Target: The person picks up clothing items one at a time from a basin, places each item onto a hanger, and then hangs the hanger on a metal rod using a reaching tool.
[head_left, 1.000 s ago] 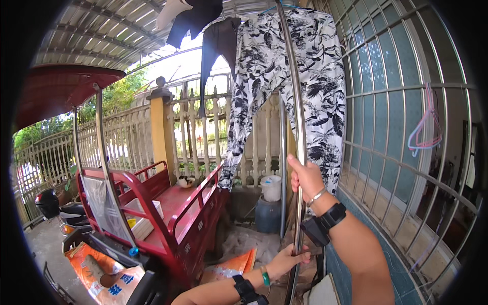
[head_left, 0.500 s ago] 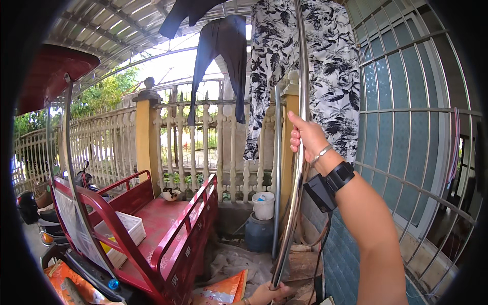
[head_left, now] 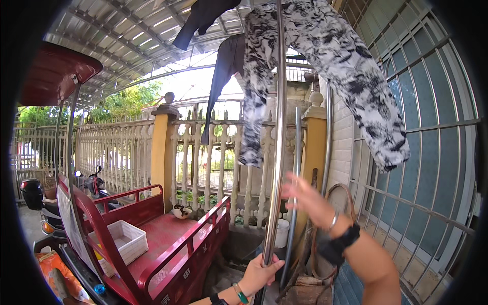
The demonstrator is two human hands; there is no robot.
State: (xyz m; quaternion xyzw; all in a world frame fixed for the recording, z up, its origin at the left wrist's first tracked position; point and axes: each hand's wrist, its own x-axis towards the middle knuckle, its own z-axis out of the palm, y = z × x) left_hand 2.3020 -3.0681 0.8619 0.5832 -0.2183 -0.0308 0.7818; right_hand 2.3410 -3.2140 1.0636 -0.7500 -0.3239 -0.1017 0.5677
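A long shiny metal pole point(head_left: 278, 147) stands nearly upright before me and runs out of the top of the picture. Low on it, my left hand point(head_left: 261, 274) is wrapped round the shaft. My right hand point(head_left: 307, 201), blurred by motion, is off the pole, just to its right, with the fingers stretched and nothing in them. Behind the pole hang black-and-white patterned trousers point(head_left: 351, 71), their legs spread to either side of it. Dark trousers point(head_left: 225, 71) and another dark garment point(head_left: 201, 23) hang to the left. Whether the pole's top touches any clothing is out of view.
A red cargo tricycle point(head_left: 203, 244) stands at left, a white crate point(head_left: 137, 239) in its bed. A baluster fence point(head_left: 198, 168) runs behind. A thinner grey pole point(head_left: 295, 203) and a white bucket point(head_left: 281, 234) are ahead; a barred window point(head_left: 427, 137) lines the right.
My right hand has let go of the pole and come lower. My left hand has risen into fuller view, still gripping. The patterned trousers' legs have swung apart, the right leg outward.
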